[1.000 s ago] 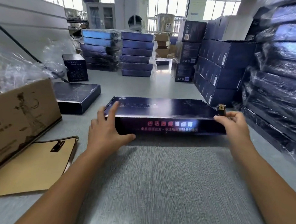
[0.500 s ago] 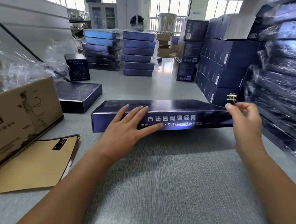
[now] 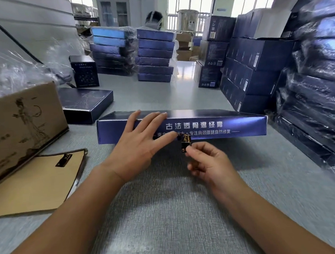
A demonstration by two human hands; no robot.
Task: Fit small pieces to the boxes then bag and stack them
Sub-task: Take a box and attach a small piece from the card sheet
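Note:
A long flat dark-blue box with white lettering on its front side lies across the grey table in front of me. My left hand rests flat on its left part, fingers straight over the top edge and front face. My right hand pinches a small black-and-gold piece and holds it against the lower middle of the box's front face, just right of my left fingertips.
An open brown carton and a tan card sleeve lie at the left. Another blue box sits behind them. Stacks of bagged boxes line the right edge; more stacks stand at the back, with a person behind them.
My right hand has carried the small piece from the box's right end to the middle of its front face. The left hand has stayed spread on the box.

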